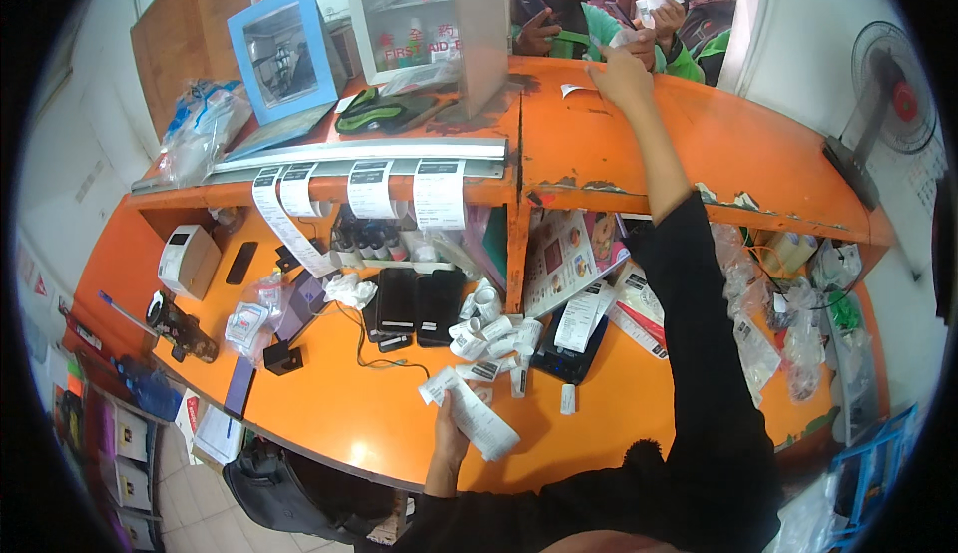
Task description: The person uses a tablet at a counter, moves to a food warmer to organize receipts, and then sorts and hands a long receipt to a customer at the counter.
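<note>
My left hand (450, 440) holds a curling white paper receipt (484, 423) low over the front of the orange desk (339, 403). My right arm stretches across the raised orange counter. At its far edge my right hand (621, 76) is closed at a small white paper slip (625, 38), against the hand of a person in a green jacket (601, 26). Several curled receipts (489, 338) are heaped beyond my left hand. Another receipt (579, 318) lies on a dark device (571, 348) to their right.
Receipts (371, 190) hang from a metal rail (349, 162). Phones (397, 298), a white label printer (190, 262) and a dark tumbler (182, 328) stand or lie on the desk. A first-aid cabinet (419, 14) and blue-framed box (284, 54) top the counter. A fan (888, 104) is at right.
</note>
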`<state>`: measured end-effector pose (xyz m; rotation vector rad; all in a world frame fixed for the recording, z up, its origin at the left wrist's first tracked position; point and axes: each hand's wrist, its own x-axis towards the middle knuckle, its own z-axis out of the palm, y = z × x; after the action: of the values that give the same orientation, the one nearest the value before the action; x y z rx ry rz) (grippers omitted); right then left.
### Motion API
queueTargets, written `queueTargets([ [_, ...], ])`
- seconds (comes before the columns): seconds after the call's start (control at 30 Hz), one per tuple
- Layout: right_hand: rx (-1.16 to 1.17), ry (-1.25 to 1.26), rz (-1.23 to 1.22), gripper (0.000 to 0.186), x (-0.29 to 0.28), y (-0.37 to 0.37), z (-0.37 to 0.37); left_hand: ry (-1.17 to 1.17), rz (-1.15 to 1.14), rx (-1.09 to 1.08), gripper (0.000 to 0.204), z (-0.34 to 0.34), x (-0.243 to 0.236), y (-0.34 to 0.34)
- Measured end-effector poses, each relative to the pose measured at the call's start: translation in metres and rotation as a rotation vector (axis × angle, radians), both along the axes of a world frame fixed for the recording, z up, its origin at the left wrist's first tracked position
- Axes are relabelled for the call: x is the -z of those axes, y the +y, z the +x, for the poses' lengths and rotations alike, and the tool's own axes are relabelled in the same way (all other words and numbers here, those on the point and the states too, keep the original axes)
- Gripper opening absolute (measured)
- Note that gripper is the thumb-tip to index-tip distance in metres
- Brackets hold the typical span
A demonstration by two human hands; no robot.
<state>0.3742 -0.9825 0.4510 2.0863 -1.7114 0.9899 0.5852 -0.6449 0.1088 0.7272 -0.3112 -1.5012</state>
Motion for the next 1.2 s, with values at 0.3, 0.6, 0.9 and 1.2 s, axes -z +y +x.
queueTargets([
  [0.3,-0.805,-0.545,0.716,0.049,0.229,0.284,0.053,-0.247,-0.194,-0.110,0.040,-0.035,-0.077,-0.006],
  [0.6,-0.722,-0.840,1.052,0.026,0.288,0.332,0.037,-0.124,-0.236,0.070,0.033,-0.018,-0.094,-0.011],
  [0.9,-0.576,-0.923,1.094,0.026,0.308,0.352,0.051,-0.317,-0.245,0.072,0.031,0.012,-0.068,-0.029],
  [1.2,-0.533,-0.813,0.886,0.029,0.301,0.330,0.095,-0.160,-0.064,-0.198,0.025,0.051,-0.062,-0.049],
])
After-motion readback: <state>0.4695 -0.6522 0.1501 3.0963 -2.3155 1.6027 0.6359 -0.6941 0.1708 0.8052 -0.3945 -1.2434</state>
